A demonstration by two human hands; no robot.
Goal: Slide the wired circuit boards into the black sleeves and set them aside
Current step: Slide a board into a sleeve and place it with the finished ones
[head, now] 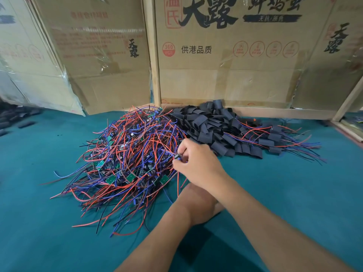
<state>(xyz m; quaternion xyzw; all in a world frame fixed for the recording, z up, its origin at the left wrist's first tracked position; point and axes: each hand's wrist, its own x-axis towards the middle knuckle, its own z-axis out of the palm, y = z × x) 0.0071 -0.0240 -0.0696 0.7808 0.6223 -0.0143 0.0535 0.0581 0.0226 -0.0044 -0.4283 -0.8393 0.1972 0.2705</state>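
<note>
A big tangle of wired circuit boards (127,158), small green boards with red, blue and black leads, lies on the green table (284,193). Behind it to the right is a heap of flat black sleeves (212,124). My right hand (196,163) reaches across to the tangle's right edge and pinches one small board (177,156) between thumb and fingers. My left forearm lies on the table under my right forearm. Only a sliver of my left hand (217,208) shows past it, so its fingers are hidden.
Sleeved boards (275,142) with wires trailing out lie to the right of the sleeve heap. Cardboard boxes (225,71) stand upright along the back of the table. More black pieces (13,118) lie at the far left. A wooden frame (347,124) borders the right edge.
</note>
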